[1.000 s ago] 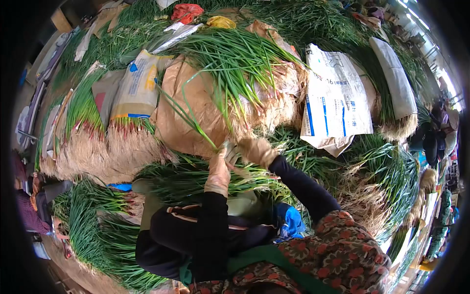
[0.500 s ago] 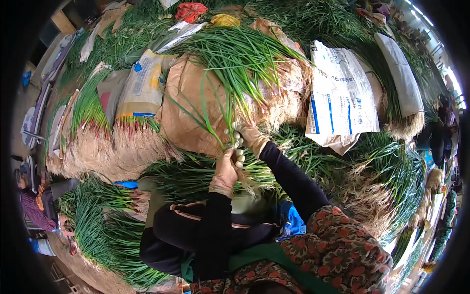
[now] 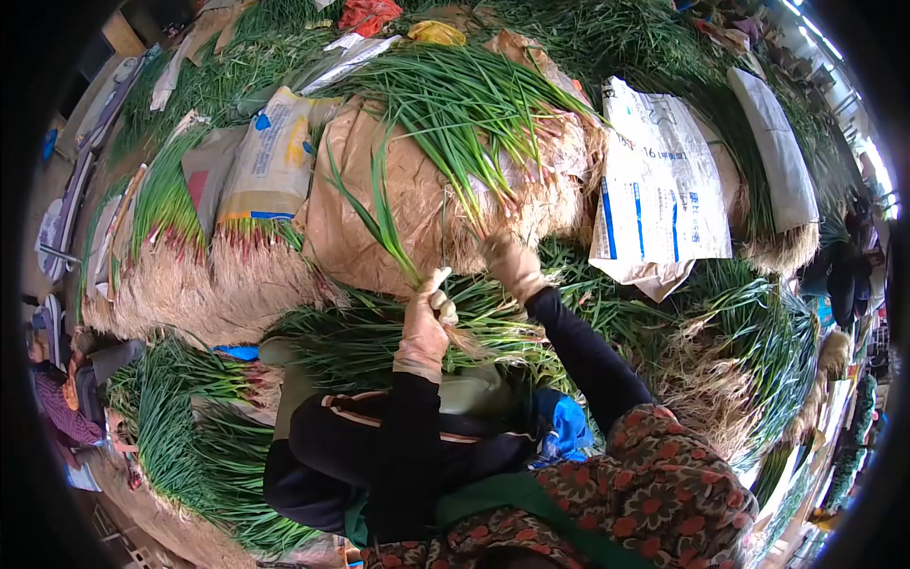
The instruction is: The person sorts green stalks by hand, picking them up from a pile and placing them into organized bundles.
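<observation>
Hands have come apart since the last frame: the right hand (image 3: 517, 268) has moved off the left one toward the roots of the big pile (image 3: 469, 104), while the left hand (image 3: 425, 327) has slid back a touch. From my end, the left fingers look closed round a small bunch of green onions (image 3: 393, 242), just off the near edge of the brown sheet (image 3: 365, 204), leaves fanned over it and roots trailing below the fist. Right hand's blurry, fingers curled near the pile's roots; can't tell if it's gripping anything. What'd worry me: those hairy roots look tangled, so a quick tug could drag neighbours off that near edge, and a looser left grip could let the thin stalks slip out or kink the leaves. Closest in there's blue plastic (image 3: 566, 429) by the person's legs, then loose greens (image 3: 355, 337) under the hands. The sheet itself is rumpled, pile mostly over its far right part. A printed white sack (image 3: 659, 180) sits to the right, root-fringed bundles (image 3: 194, 294) to the left, with another person (image 3: 68, 408) near the left side of my view. Farther back I get a yellow bag (image 3: 436, 33), a red bag (image 3: 370, 14) and more greens all around.
</observation>
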Demonstrator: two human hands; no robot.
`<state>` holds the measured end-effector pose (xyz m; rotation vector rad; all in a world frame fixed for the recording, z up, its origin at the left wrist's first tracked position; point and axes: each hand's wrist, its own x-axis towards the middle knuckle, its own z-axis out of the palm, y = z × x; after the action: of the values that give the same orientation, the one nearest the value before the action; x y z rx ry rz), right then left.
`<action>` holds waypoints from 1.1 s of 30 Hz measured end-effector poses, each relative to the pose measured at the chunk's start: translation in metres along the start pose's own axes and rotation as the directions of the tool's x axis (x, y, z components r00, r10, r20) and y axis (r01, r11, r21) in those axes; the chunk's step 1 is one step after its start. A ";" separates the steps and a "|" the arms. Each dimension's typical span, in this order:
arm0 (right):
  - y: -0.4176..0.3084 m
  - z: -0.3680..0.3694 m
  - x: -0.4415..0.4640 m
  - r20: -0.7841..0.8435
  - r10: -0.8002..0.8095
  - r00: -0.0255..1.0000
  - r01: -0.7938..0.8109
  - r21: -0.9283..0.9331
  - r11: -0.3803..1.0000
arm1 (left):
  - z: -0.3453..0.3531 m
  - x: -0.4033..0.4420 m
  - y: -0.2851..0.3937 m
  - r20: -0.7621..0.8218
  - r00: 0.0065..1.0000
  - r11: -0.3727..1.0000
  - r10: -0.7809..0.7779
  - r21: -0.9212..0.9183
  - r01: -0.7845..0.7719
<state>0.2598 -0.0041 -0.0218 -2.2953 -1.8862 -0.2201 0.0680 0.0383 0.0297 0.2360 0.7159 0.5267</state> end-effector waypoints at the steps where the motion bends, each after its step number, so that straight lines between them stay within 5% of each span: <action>1: 0.004 -0.012 0.011 0.163 0.382 0.910 -0.414 0.411 0.812 | -0.009 0.006 -0.005 -0.004 1.000 0.999 -0.023 0.049 0.024; 3: 0.012 0.021 0.011 0.052 0.038 0.998 -0.047 0.196 0.980 | 0.013 -0.006 -0.011 -0.132 0.985 0.960 0.108 0.270 -0.069; 4: -0.003 -0.003 0.012 0.274 0.054 0.960 -0.142 0.311 0.940 | 0.014 -0.005 -0.014 -0.092 0.986 0.973 0.138 0.198 -0.118; 5: -0.018 -0.021 0.001 0.101 -0.016 0.995 -0.041 0.540 0.841 | 0.009 0.002 -0.015 -0.149 0.971 0.951 0.187 0.274 -0.141; 7: -0.045 -0.045 -0.016 0.282 -0.113 0.953 -0.085 0.605 0.791 | -0.019 0.022 -0.024 -0.265 0.921 0.895 0.287 0.416 -0.159; 8: -0.050 -0.049 -0.027 0.309 -0.261 0.914 -0.005 0.653 0.757 | -0.023 0.027 -0.019 -0.315 0.922 0.877 0.226 0.478 -0.052; 10: -0.035 -0.032 -0.034 0.297 -0.509 0.808 0.077 0.803 0.591 | -0.009 0.018 -0.020 -0.290 0.905 0.921 0.311 0.328 -0.211; 11: -0.020 -0.014 -0.029 0.305 -0.435 0.847 -0.069 0.875 0.480 | 0.003 0.011 -0.017 -0.280 0.891 0.924 0.357 0.245 -0.293; 12: -0.003 0.015 -0.020 0.091 -0.232 0.968 0.055 0.828 0.557 | 0.006 0.010 -0.012 -0.304 0.869 0.920 0.391 0.138 -0.366; 13: 0.012 0.001 -0.004 0.195 0.071 0.978 -0.184 0.652 0.736 | 0.017 0.002 -0.003 -0.342 0.829 0.897 0.442 0.144 -0.418; 14: 0.013 -0.022 0.013 0.251 0.371 0.894 -0.446 0.577 0.685 | 0.011 0.003 0.001 -0.281 0.843 0.888 0.459 0.125 -0.442; 15: 0.019 -0.020 0.018 0.168 0.403 0.900 -0.412 0.635 0.654 | 0.005 0.004 0.005 -0.219 0.851 0.879 0.477 0.106 -0.465; 17: 0.029 0.042 0.023 0.156 0.194 0.968 -0.249 0.557 0.792 | 0.016 0.000 0.004 -0.200 0.887 0.908 0.416 0.145 -0.393; 18: 0.022 0.052 0.023 0.330 0.191 0.925 -0.374 0.690 0.620 | 0.019 0.001 0.003 -0.226 0.899 0.923 0.376 0.176 -0.342; 19: 0.002 0.011 0.021 0.365 0.252 0.896 -0.432 0.589 0.683 | 0.021 0.001 -0.001 -0.258 0.907 0.936 0.333 0.204 -0.286; 21: -0.029 -0.036 -0.004 0.125 0.057 0.991 -0.121 0.594 0.795 | 0.003 0.009 -0.014 -0.137 0.933 0.923 0.332 0.250 -0.291; 23: -0.054 -0.047 -0.029 0.041 -0.121 0.992 0.037 0.813 0.581 | -0.014 0.025 -0.022 -0.214 0.880 0.856 0.423 0.414 -0.311; 24: -0.051 -0.057 -0.035 0.333 -0.170 0.927 -0.117 0.691 0.713 | -0.020 0.029 -0.024 -0.221 0.900 0.863 0.375 0.439 -0.252; 26: -0.032 -0.013 -0.024 -0.107 -0.173 0.979 0.204 0.507 0.837 | -0.025 0.030 -0.024 -0.238 0.928 0.865 0.285 0.481 -0.143; 28: -0.012 0.030 -0.008 -0.510 -0.273 0.816 0.406 0.169 0.898 | -0.003 0.020 -0.030 -0.215 0.928 0.918 0.303 0.328 -0.224; 29: -0.024 0.010 0.005 -0.066 -0.095 0.993 0.112 0.763 0.636 | 0.005 0.017 -0.032 -0.202 0.927 0.933 0.315 0.248 -0.262; 30: -0.036 -0.010 0.019 0.395 0.108 0.912 -0.409 0.897 0.167 | -0.003 0.019 -0.033 -0.158 0.946 0.918 0.282 0.329 -0.219; 33: -0.052 0.012 0.029 0.452 0.182 0.873 -0.459 0.888 -0.005 | -0.011 0.017 -0.027 -0.130 0.956 0.818 0.262 0.556 -0.148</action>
<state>0.2144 0.0361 -0.0255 -1.5179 -0.7705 1.1251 0.0816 0.0251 0.0014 0.8117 1.0404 0.5498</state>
